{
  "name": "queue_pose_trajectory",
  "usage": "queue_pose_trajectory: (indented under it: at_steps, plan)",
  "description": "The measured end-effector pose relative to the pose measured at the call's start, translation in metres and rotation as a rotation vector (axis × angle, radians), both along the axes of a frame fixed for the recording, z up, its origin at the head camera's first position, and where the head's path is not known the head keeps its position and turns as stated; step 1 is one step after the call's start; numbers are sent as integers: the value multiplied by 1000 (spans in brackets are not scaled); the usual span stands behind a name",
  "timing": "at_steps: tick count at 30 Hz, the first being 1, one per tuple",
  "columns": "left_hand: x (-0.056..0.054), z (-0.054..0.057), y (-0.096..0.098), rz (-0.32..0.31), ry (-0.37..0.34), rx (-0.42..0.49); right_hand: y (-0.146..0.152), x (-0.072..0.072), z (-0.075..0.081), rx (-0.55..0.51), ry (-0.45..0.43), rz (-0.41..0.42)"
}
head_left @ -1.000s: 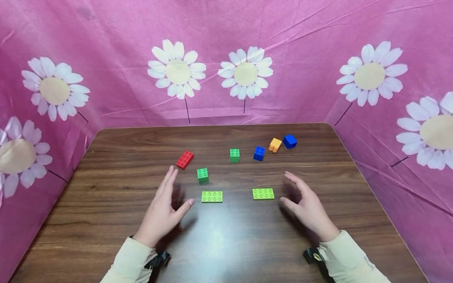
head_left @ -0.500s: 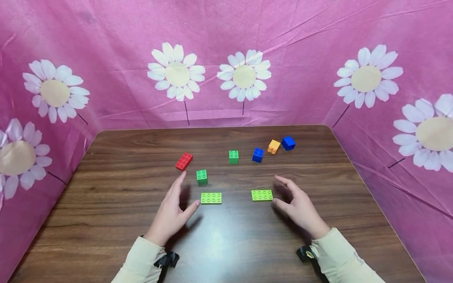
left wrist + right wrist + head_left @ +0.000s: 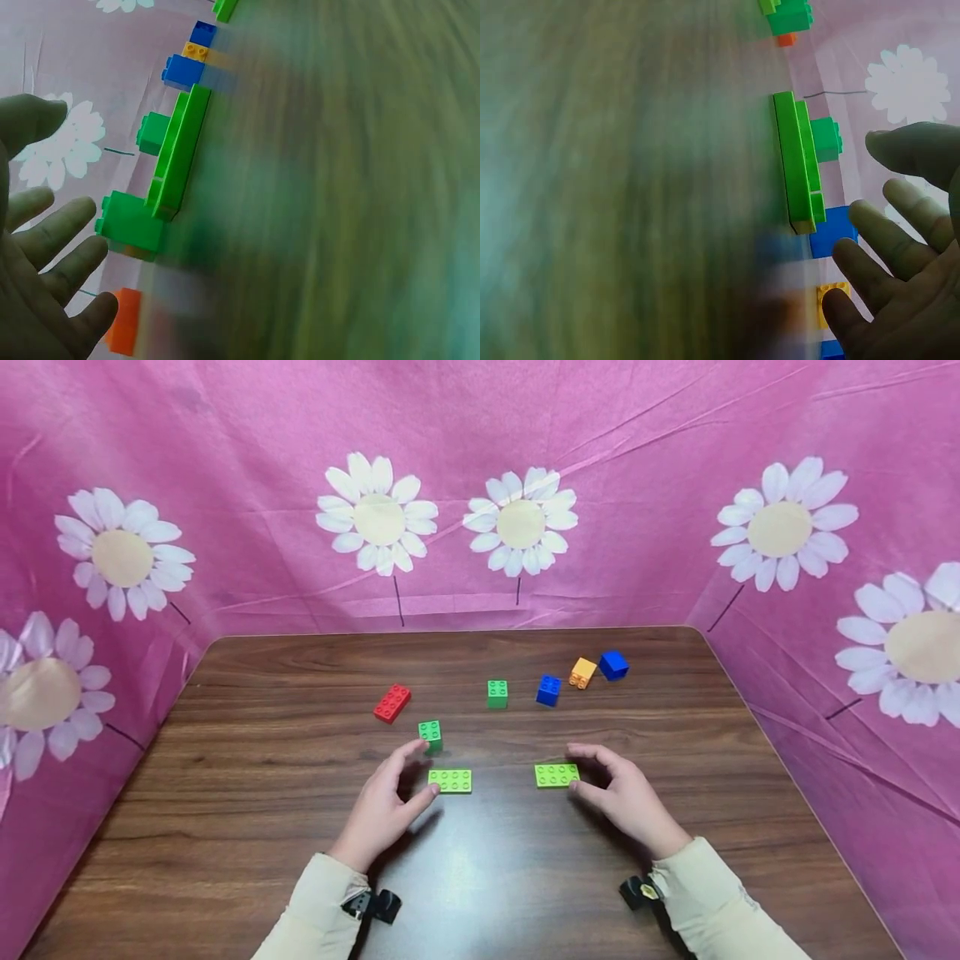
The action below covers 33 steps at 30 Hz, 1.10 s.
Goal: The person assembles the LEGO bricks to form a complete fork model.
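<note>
Resting low over the dark wooden table, the left hand lies with its fingers spread and only lightly bent, holding nothing. Its thumb tip sits right at the left end of a flat light-green brick; whether the two actually touch cannot be told from the head view. The forefinger reaches toward a small dark-green cube that stands just behind that brick. In the left wrist view the left hand's fingers are apart and straight, a little way from the cube and the flat brick's edge.

On the other side, the right hand mirrors it, with fingers relaxed and parted, gripping nothing. Its thumb tip is at the right end of a second flat light-green brick, and its forefinger arches just behind that brick's far corner. The right wrist view shows the right hand's fingers spread, close to this brick but with a gap still visible.

Both flat bricks lie studs-up near the middle of the table, well apart from each other, between the two hands. Farther back stand a red brick, another green cube, a blue cube, an orange cube and a second blue cube.
</note>
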State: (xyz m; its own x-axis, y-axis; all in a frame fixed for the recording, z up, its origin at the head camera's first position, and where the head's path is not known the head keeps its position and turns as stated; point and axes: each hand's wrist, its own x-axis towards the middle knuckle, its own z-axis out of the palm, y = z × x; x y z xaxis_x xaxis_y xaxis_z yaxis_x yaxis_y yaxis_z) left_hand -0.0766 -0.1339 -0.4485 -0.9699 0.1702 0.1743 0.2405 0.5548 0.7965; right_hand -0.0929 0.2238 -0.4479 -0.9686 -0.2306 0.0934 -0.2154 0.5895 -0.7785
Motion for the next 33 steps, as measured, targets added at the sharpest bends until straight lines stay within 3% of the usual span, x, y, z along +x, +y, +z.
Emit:
queue_pose_trajectory:
  at_steps: [8,19,33]
  plan:
    - [-9,-9,6,-16,-27,3,-1,-5,-4,-17,-6,0]
    - [-15,-12,9,-11,-85,-12,-5,-10,-4,-64,-46,22]
    - [-21,-15,7,-68,-67,-110,3,-16,-13,24,-60,30]
